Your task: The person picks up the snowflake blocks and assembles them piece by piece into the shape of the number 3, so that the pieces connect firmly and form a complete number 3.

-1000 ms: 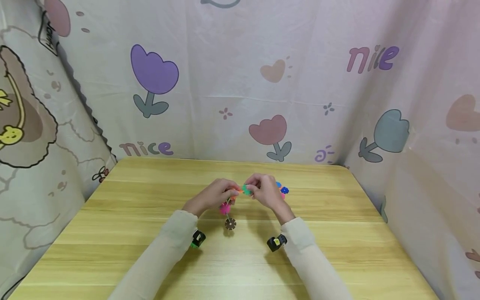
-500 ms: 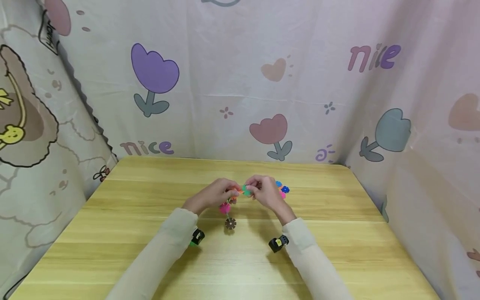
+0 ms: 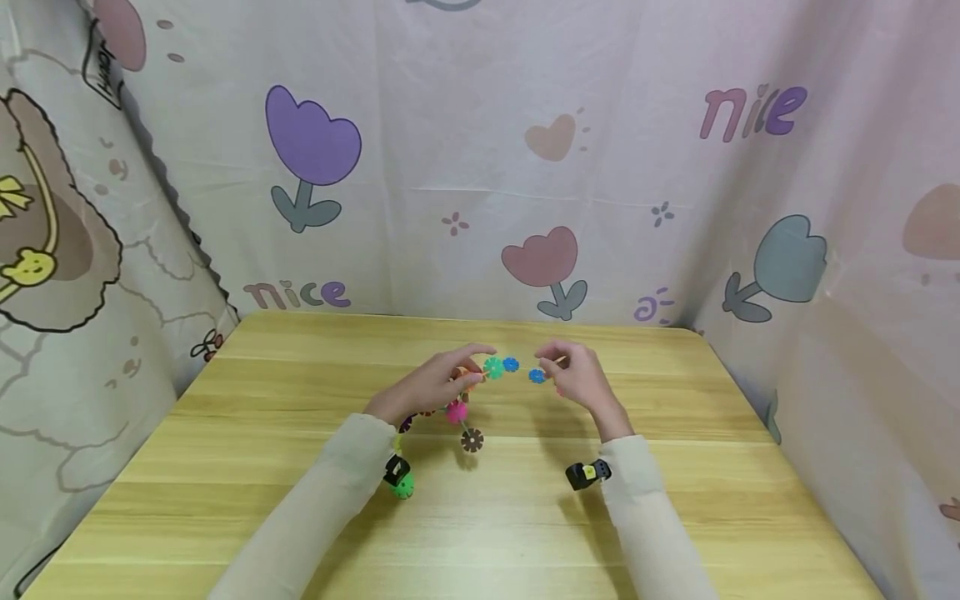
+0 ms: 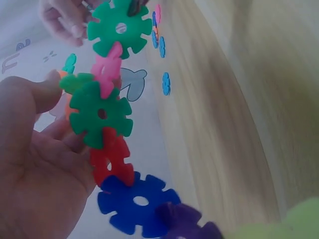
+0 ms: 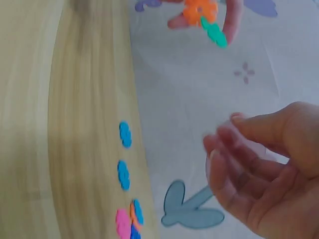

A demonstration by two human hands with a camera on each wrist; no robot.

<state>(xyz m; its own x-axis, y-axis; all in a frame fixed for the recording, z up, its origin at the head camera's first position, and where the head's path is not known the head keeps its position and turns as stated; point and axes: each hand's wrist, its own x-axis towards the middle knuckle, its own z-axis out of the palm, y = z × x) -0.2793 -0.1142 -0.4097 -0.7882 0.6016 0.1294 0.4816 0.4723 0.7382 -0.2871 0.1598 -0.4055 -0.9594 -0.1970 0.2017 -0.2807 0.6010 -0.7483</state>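
Nearest the person, a brown disc (image 3: 472,440) hangs at the low end of the chain of snowflake discs (image 4: 102,115). The left hand (image 3: 431,385) holds that chain above the table (image 3: 225,467), fingers curled round its upper discs. Farther right, the right hand (image 3: 576,377) hovers loosely curled and empty — just beside two blue discs (image 3: 524,370) lying on the wood.

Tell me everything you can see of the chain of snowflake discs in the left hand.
The chain of snowflake discs is a string of flat, notched plastic-looking pieces slotted edge to edge: green, pink, green, red, blue, then purple. The left hand pinches it near the upper end, above the table; the rest hangs down, ending in a brown disc. The right hand is apart from it.
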